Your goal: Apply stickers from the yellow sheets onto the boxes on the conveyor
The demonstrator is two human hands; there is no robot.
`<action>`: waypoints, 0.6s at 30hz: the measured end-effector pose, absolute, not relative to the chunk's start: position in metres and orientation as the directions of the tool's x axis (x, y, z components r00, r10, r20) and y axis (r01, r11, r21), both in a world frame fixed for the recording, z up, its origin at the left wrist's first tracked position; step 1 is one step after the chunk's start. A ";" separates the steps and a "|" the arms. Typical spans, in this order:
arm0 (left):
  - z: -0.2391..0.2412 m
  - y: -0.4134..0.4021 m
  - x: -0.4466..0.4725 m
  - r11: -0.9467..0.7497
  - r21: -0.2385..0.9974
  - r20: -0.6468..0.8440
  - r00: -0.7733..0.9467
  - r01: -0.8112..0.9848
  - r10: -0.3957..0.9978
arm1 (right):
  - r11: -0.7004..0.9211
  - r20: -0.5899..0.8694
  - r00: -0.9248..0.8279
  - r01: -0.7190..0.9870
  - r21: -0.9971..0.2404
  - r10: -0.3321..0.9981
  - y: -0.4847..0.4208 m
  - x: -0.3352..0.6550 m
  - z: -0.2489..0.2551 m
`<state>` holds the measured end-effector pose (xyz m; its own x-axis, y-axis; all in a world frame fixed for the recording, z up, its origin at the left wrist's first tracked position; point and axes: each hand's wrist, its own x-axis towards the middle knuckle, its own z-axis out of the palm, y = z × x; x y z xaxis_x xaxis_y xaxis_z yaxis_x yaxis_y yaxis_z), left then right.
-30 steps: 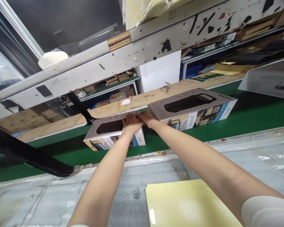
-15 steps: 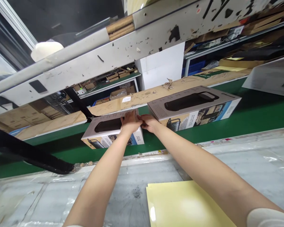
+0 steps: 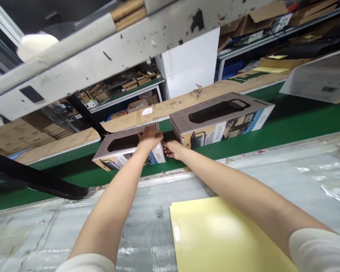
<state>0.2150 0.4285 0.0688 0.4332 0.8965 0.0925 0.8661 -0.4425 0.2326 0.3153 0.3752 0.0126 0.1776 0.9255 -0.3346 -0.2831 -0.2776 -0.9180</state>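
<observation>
A printed cardboard box [image 3: 155,154], with a dark oblong product pictured on top, lies on the green surface. My left hand [image 3: 150,138] is on the right end of its top, the thumb apart and the fingers bent over the end edge. Close beside that same end is my right hand [image 3: 172,149], its fingers curled in and its fingertips by the edge. Whatever those fingertips may pinch is too small to make out. To the right lies a second box [image 3: 221,113] with the same print, a narrow gap away from the first.
Another white box [image 3: 314,81] stands at the far right of the green surface [image 3: 297,117]. Yellow sheets [image 3: 215,234] lie on the plastic-covered table in front. A black post [image 3: 36,179] rises at the left, and a worn white beam [image 3: 90,56] crosses overhead.
The whole view has shifted, so the boxes appear slightly higher and further left. My left hand stays on the left box's end; my right fingers have curled and sit slightly lower against that end.
</observation>
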 end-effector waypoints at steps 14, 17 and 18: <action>0.078 0.427 0.202 -0.839 0.013 0.183 0.823 0.544 0.537 | -0.058 0.005 0.107 0.574 -0.817 0.994 0.056 0.452 0.011; 0.078 0.411 0.203 -0.908 -0.047 0.272 0.880 0.416 0.389 | 0.113 0.140 -0.013 0.665 -0.738 0.990 0.027 0.443 -0.008; 0.075 0.398 0.205 -0.930 -0.052 0.303 0.894 0.363 0.331 | 0.173 0.189 -0.053 0.687 -0.706 0.981 0.023 0.438 -0.014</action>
